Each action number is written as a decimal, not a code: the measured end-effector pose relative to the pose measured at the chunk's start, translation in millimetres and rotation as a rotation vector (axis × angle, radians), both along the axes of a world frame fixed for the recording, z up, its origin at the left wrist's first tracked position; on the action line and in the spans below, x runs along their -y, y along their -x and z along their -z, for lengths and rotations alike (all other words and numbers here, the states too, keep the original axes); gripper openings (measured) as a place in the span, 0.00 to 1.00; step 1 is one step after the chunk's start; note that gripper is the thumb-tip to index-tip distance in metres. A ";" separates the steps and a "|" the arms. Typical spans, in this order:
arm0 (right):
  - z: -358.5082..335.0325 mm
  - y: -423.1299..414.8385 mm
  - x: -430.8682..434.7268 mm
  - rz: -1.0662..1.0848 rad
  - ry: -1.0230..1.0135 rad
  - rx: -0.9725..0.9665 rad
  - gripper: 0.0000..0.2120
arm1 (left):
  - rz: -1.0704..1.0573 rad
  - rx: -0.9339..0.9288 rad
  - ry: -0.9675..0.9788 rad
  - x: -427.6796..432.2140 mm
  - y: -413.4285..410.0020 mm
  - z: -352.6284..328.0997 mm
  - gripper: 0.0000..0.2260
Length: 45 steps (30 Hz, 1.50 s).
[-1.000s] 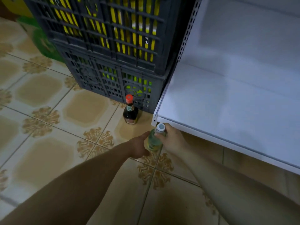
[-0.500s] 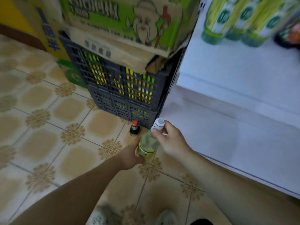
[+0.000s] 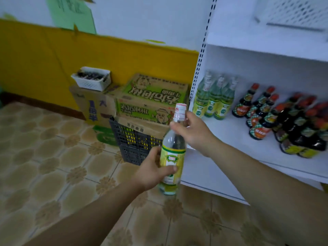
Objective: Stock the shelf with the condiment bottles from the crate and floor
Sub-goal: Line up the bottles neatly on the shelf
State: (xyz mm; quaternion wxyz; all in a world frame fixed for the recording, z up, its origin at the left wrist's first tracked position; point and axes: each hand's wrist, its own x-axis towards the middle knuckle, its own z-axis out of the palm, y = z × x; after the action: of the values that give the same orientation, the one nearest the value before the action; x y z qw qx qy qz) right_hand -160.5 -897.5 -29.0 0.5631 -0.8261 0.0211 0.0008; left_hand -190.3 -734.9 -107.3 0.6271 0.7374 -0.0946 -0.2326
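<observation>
One clear vinegar bottle (image 3: 173, 142) with a white cap and a green-and-yellow label is held nearly upright over the tiled floor (image 3: 53, 174), off the front left corner of the white shelf (image 3: 230, 137). Two hands are on it. The left hand (image 3: 152, 169) is wrapped round the labelled body from 9 o'clock, thumb across the label. The right hand (image 3: 193, 132) pinches the neck just under the cap from 3 o'clock.

At 10 o'clock from the bottle a dark plastic crate (image 3: 131, 144) stands on the floor against the shelf's upright. Two green-printed cartons (image 3: 150, 98) are stacked on it. Left of these stands one brown cardboard box (image 3: 92, 107) with blue print, carrying one white basket (image 3: 92, 82).

On the shelf board, at 1 o'clock, three matching clear bottles (image 3: 213, 102) stand in a row at the back left. At 3 o'clock is a cluster of dark sauce bottles (image 3: 262, 121) with red caps. At least seven show; blur prevents an exact count.
</observation>
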 end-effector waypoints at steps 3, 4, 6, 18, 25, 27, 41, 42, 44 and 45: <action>-54.9 19.7 -4.5 0.069 -0.065 0.080 0.10 | 0.113 0.049 0.094 -14.8 12.2 -46.6 0.25; -73.2 27.6 -5.5 0.096 -0.103 0.109 0.09 | 0.161 0.068 0.113 -19.0 17.5 -60.9 0.27; -105.4 42.3 -5.8 0.159 -0.156 0.167 0.07 | 0.236 0.107 0.151 -23.3 29.4 -88.7 0.33; -204.5 137.7 51.4 0.153 -0.116 0.188 0.11 | 0.318 0.127 0.376 35.6 94.9 -173.0 0.43; -203.0 179.8 121.1 0.206 -0.089 0.250 0.08 | 0.335 0.152 0.268 108.4 127.9 -173.9 0.39; -192.8 187.7 139.0 0.203 -0.063 0.267 0.05 | 0.337 0.157 0.218 127.3 135.2 -166.8 0.40; -121.9 99.6 166.9 0.211 0.023 0.156 0.12 | 0.304 0.143 0.121 157.9 49.9 -107.5 0.37; -117.9 88.3 165.5 0.213 0.027 0.140 0.12 | 0.303 0.144 0.106 157.4 36.4 -102.5 0.37; -110.5 64.5 164.1 0.220 0.039 0.125 0.13 | 0.309 0.140 0.088 156.4 8.1 -91.7 0.38; -106.6 53.4 164.4 0.224 0.038 0.116 0.13 | 0.318 0.136 0.077 156.1 -6.3 -85.7 0.38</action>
State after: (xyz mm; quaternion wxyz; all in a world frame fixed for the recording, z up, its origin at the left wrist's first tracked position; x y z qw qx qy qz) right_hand -213.9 -1061.9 77.6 0.5440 -0.8278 0.0806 -0.1105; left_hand -184.0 -891.0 -21.6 0.6024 0.7026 -0.2609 -0.2746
